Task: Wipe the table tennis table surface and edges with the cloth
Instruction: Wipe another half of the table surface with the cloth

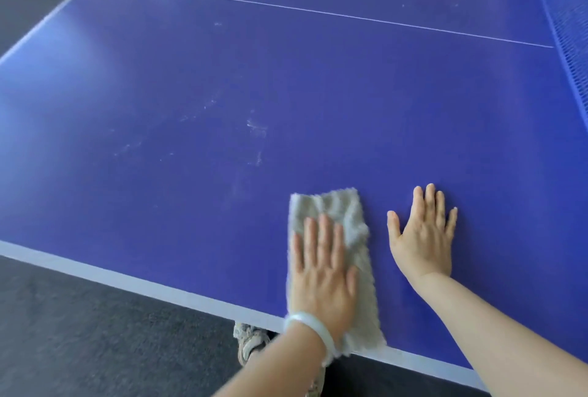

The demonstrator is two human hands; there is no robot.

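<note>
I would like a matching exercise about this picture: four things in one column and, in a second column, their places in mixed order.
Things:
1. cloth
2. right hand
3. net
4. shoe

Places:
a. flat on the bare blue table
b. on the floor, below the table's near edge
c. under the left hand
d. at the far right of the picture

Pairs: 1-c, 2-a, 3-d, 4-b
</note>
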